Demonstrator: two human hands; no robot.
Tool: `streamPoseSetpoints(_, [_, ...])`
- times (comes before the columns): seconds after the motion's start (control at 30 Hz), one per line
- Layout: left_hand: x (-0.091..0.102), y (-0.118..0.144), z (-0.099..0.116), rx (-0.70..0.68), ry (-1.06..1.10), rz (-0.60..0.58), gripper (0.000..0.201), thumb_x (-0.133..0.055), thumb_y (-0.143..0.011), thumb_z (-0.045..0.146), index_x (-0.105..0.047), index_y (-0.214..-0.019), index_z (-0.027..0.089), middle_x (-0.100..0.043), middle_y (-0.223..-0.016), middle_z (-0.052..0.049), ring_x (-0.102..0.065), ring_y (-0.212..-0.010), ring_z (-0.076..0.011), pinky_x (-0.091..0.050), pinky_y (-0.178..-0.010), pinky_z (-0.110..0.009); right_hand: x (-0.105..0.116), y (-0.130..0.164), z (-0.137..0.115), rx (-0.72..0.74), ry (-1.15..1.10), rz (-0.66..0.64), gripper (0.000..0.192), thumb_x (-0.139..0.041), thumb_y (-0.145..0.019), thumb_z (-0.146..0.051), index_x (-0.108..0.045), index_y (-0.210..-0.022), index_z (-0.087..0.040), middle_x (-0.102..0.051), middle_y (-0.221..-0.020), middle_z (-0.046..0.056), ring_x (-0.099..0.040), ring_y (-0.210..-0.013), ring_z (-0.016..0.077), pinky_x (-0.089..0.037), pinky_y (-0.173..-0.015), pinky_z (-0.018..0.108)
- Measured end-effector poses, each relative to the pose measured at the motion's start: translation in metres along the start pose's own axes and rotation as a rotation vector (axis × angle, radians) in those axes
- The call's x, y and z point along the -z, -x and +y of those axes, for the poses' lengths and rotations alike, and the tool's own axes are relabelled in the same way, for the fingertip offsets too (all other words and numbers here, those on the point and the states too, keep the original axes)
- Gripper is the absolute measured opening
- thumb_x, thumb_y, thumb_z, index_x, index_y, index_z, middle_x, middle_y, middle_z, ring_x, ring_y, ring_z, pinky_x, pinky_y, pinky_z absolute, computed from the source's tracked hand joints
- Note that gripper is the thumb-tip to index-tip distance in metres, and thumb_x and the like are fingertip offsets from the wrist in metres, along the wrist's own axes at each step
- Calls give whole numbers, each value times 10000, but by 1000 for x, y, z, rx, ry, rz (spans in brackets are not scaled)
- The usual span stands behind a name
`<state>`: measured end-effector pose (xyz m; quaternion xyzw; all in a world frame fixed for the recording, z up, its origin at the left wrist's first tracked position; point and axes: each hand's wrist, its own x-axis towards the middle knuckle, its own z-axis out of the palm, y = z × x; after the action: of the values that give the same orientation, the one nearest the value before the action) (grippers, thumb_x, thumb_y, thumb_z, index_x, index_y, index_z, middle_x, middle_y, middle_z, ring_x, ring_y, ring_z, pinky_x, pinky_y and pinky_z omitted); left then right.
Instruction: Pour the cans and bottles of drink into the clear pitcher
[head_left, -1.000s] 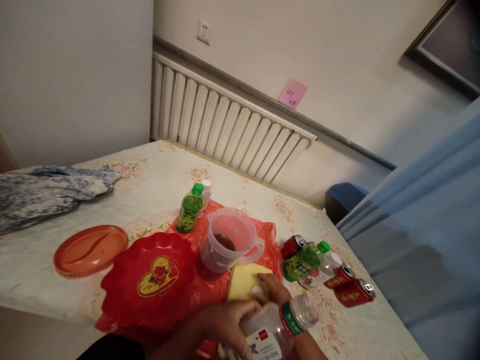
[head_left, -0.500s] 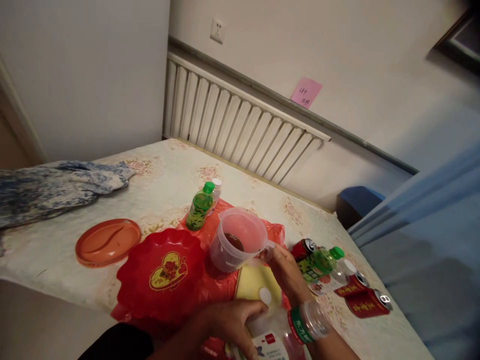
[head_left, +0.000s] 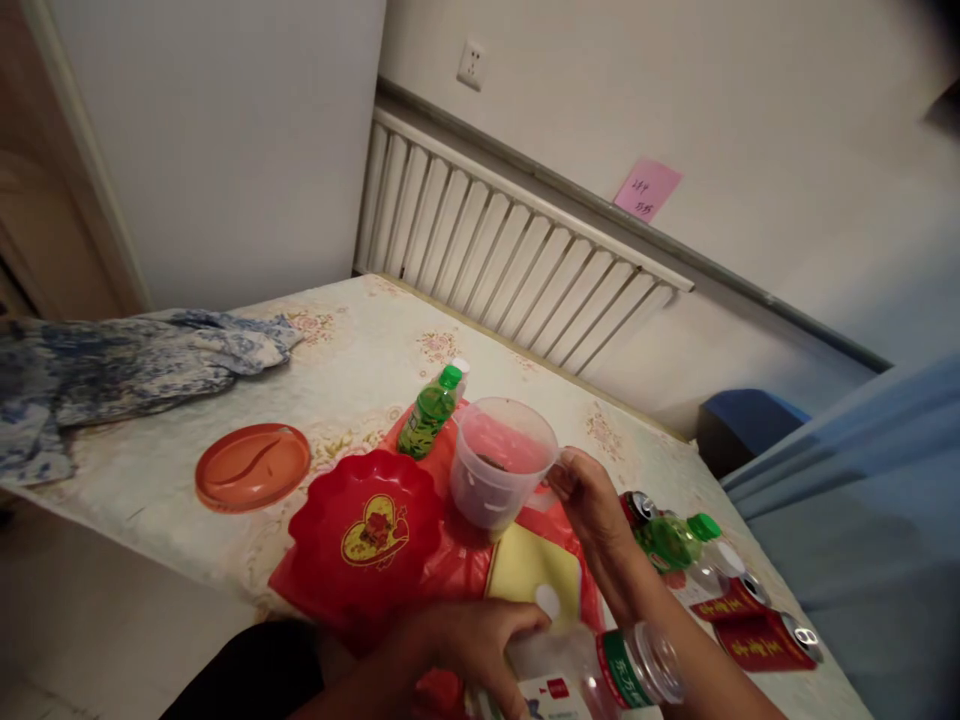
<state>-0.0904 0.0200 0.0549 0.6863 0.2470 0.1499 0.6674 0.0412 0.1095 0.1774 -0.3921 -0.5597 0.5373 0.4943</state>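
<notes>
1. The right hand has its fingers wrapped round the handle of the clear plastic jug, which sits a little above the red plastic sheet that I use as the landmark here. Whether the jug's base is touching the sheet or just lifted off it is hard to tell from this angle.
2. The left hand, at the near edge of the sheet, is clamped round the body of a clear water bottle lying on its side, green band and neck pointing right.
3. The jug holds only a little dark liquid at the bottom, so it should feel light. Its thin wall would likely flex if squeezed, which makes the stiff handle the sound place to hold it, and keeping it level stops the liquid sloshing.
4. The water bottle looks nearly empty, light and smooth. A grip round the label in the middle seems safer than one at the tapered neck.
5. On the sheet, left of the jug, lies a red scalloped dish with a heart motif. A yellow cloth lies on the sheet just in front of the jug.
6. At the sheet's far edge stands a green bottle.
7. Left of the sheet, well apart, rests an orange plate.
8. Right of the sheet lie another green-capped bottle and red cans on their sides.
</notes>
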Motion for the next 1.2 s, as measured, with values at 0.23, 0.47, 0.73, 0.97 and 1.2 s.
streamPoseSetpoints(0.23, [0, -1, -2, 10, 52, 16, 841, -891, -400, 370, -574, -1172, 268, -645, -994, 21, -600, -872, -221, -450, -666, -255, 12, 0, -26, 102, 12, 87, 349, -596, -764, -318, -363, -523, -220, -249, -509, -80, -247, -471, 91, -294, -471, 236])
streamPoseSetpoints(0.47, [2, 2, 0, -27, 59, 112, 796, -875, -424, 366, -576, -1155, 266, -645, -1020, 26, -592, -897, -218, -444, -685, -245, 36, -1, -59, 172, 24, 200, 344, -617, -717, -299, -366, -499, -212, -260, -494, -82, -243, -451, 82, -277, -434, 229])
streamPoseSetpoints(0.73, [7, 8, 18, -87, 128, 297, 679, -807, -501, 253, -553, -1130, 232, -626, -1004, 27, -580, -919, -206, -436, -691, -230, 68, 17, -106, 230, 175, 290, 325, -570, -756, -259, -383, -494, -210, -282, -499, -66, -289, -472, 92, -358, -499, 248])
streamPoseSetpoints(0.97, [12, 1, 13, -138, 206, 474, 776, -721, -558, 177, -458, -1286, 236, -625, -1172, -17, -588, -1043, -238, -475, -828, -283, 94, 37, -128, 237, 266, 382, 348, -571, -774, -288, -335, -528, -219, -263, -523, -68, -290, -484, 96, -365, -508, 251])
streamPoseSetpoints(1.2, [17, -4, 21, -78, 90, 602, 808, -672, -582, 208, -430, -1353, 208, -591, -1276, -50, -523, -1165, -292, -434, -931, -334, 113, 69, -153, 191, 332, 491, 357, -596, -757, -317, -346, -521, -223, -281, -511, -65, -279, -481, 99, -332, -477, 258])
